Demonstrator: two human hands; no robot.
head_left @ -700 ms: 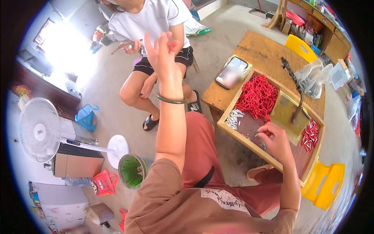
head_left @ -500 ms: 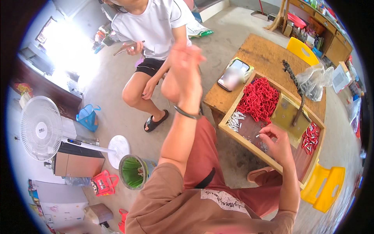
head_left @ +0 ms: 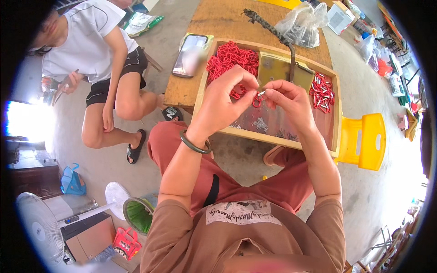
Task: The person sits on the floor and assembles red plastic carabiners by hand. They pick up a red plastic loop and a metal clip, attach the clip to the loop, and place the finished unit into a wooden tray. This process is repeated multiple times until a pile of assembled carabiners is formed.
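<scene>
In the head view, a shallow wooden tray (head_left: 337, 119) sits on a wooden table (head_left: 218, 22), split into compartments: the far left one holds a heap of red clips (head_left: 230, 58), the far right one a smaller cluster of red clips (head_left: 322, 91), and the near section has small silvery metal pieces (head_left: 260, 123) scattered over its floor. A phone (head_left: 189, 54) lies just left of the tray, and a clear plastic bag (head_left: 302, 25) rests beyond it. Above the tray, the left hand (head_left: 225, 102) and right hand (head_left: 291, 102) meet fingertip to fingertip, both pinched on one small metal piece (head_left: 261, 93) held between them, with a red clip (head_left: 256, 102) just beneath it.
</scene>
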